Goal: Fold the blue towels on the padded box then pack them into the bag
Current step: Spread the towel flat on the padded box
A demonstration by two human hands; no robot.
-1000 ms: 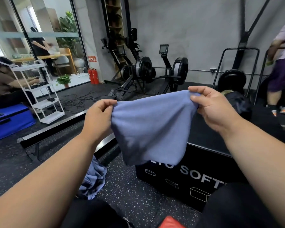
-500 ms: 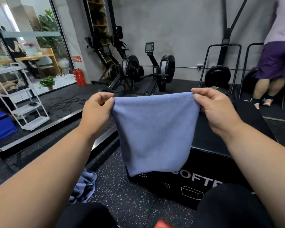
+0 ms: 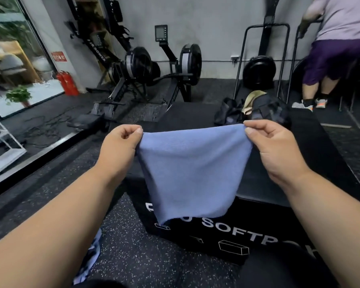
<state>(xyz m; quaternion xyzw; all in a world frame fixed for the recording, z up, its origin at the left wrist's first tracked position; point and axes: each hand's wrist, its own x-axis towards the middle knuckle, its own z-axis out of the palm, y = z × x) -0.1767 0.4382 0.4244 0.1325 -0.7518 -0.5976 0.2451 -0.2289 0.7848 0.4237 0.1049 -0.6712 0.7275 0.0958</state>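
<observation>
Both hands now hold the blue towel (image 3: 192, 173) lower and farther forward, above the padded box (image 3: 268, 183). Left hand (image 3: 121, 150) and right hand (image 3: 272, 150) each pinch an upper corner; the cloth hangs over the box's front edge. Dark bag (image 3: 258, 111) sits at the far end.

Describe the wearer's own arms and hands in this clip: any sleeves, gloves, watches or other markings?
Both forearms are bare along all that shows; no sleeves enter the view. The left hand and right hand wear no gloves, and no rings, watch, wristband or markings show on the visible sides. The fingernails look short and unpainted. Dark clothing covers the lap at the bottom edge.
</observation>
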